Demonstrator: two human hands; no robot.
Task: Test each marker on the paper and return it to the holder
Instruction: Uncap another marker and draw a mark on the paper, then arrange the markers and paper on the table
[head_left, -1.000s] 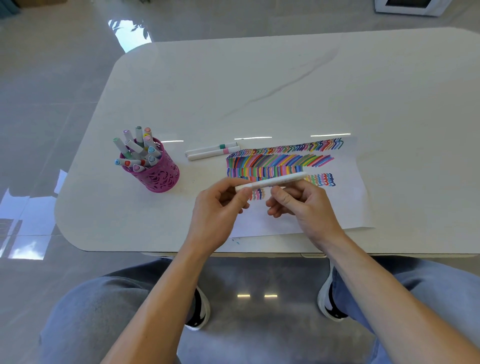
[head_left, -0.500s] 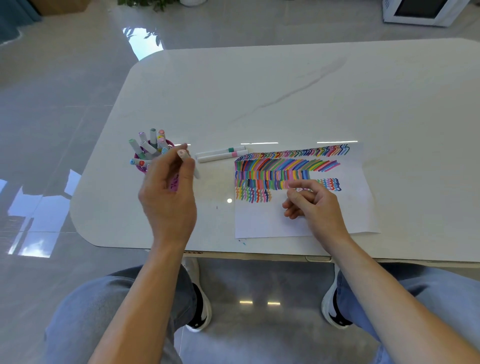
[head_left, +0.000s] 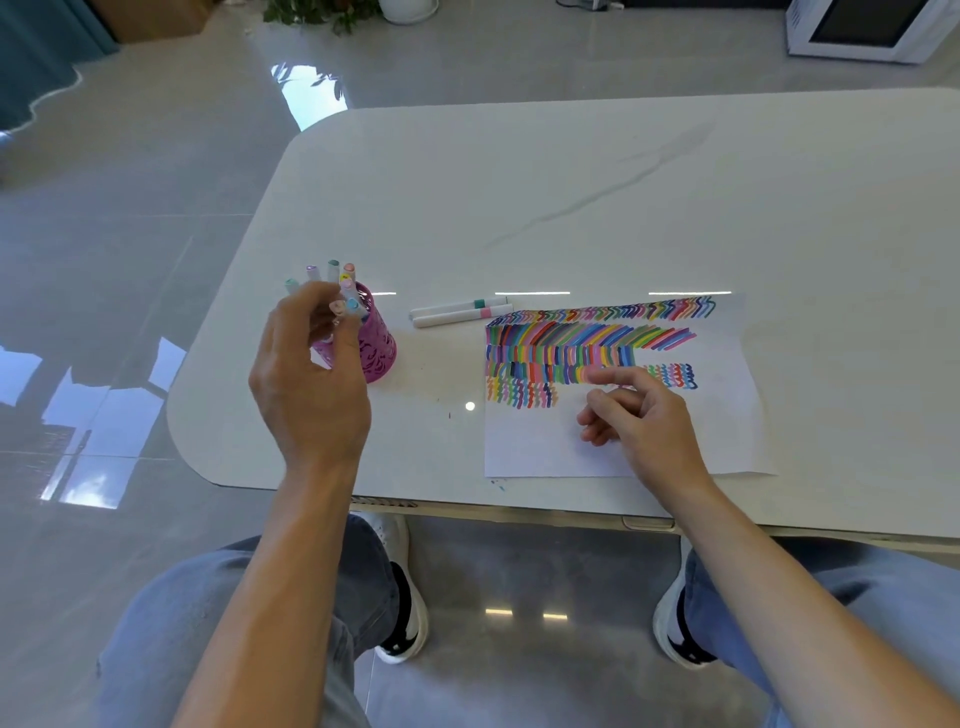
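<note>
Head view: L hand (head_left: 311, 384) is now up at the pink holder (head_left: 376, 348), fingers curled in among the marker caps (head_left: 333, 267) at its rim. A sec ago both hands held one white marker over the paper (head_left: 545, 447), then L carried it across. That marker can't be told apart from the others now, so prob. it's in the holder or just going in. Can't tell if L fingers are still pinching it or have let go. R hand (head_left: 644, 415) rests on the paper w/ fingers loosely bent, index stretched toward the colour rows, holding nothing. Two capped markers (head_left: 460, 312) lie side by side on the surface (head_left: 571, 182) btw holder and paper. Meaning: this marker's turn looks about done; next is prob. picking another to test
</note>
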